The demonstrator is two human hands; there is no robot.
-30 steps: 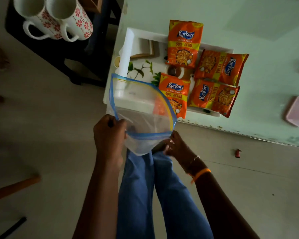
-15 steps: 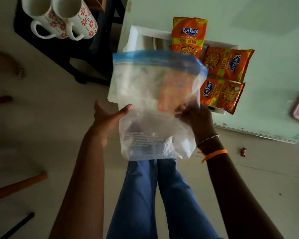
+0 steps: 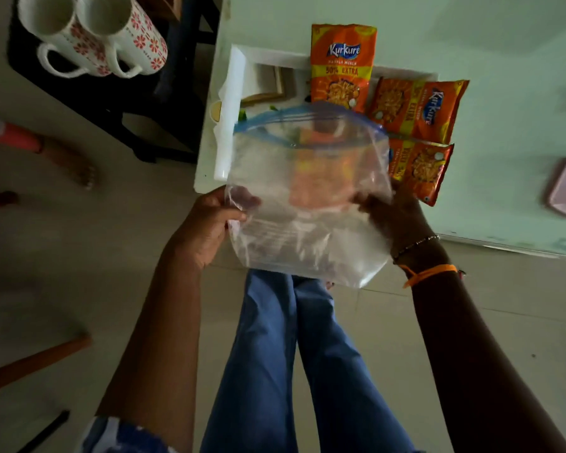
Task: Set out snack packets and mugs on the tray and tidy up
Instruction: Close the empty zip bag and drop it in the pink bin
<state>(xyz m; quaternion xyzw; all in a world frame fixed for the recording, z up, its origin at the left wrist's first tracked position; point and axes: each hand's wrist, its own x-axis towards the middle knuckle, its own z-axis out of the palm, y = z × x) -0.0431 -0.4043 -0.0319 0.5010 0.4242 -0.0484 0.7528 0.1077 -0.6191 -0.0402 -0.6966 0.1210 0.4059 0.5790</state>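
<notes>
I'm seeing the bag now spread flat, empty, both grips pinching it: left grip, right grip. Packets are sitting on the tray on the bench; mugs still waiting off-bench.

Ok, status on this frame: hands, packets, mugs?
Left hand and right hand both grip clear zip bag. Snack packets on tray. Mugs still off-tray, on dark stand.
</notes>
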